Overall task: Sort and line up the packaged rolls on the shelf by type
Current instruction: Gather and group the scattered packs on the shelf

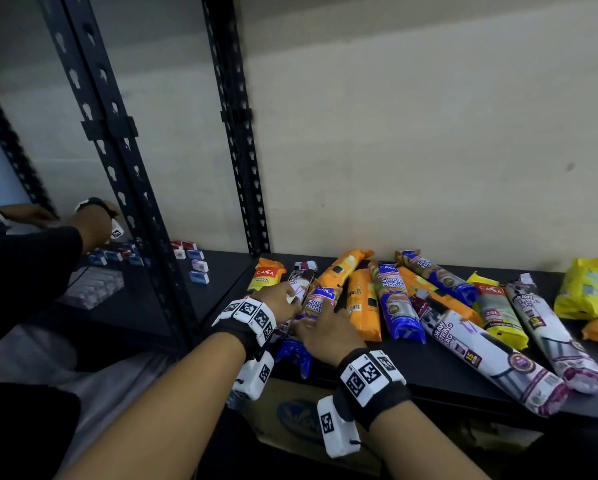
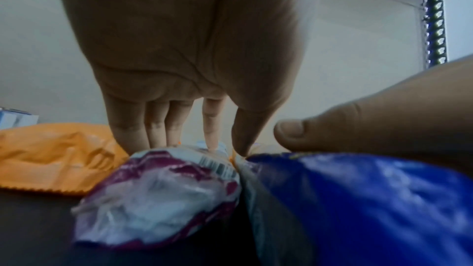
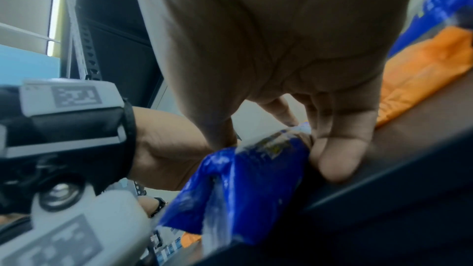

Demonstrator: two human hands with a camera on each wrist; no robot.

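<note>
Several packaged rolls lie jumbled on the black shelf (image 1: 429,372). My left hand (image 1: 283,301) (image 2: 225,147) holds a white and purple roll (image 1: 302,277) (image 2: 158,193) from above, fingertips on top and thumb tip wedged in the gap at its right side. My right hand (image 1: 325,323) (image 3: 276,145) grips the blue roll (image 1: 316,303) (image 2: 358,199) (image 3: 245,179) beside it, thumb on one side and fingers curled round the other. That roll's near end hangs over the shelf's front edge. An orange pack (image 1: 266,277) (image 2: 56,159) lies just left of my hands.
To the right lie orange rolls (image 1: 363,306), blue rolls (image 1: 394,306), long white and purple rolls (image 1: 491,355) and yellow packs (image 1: 583,285). Black uprights (image 1: 235,133) bound the bay. Another person's arm (image 1: 89,230) reaches over small boxes (image 1: 197,268) at left. A cardboard box (image 1: 290,410) sits below.
</note>
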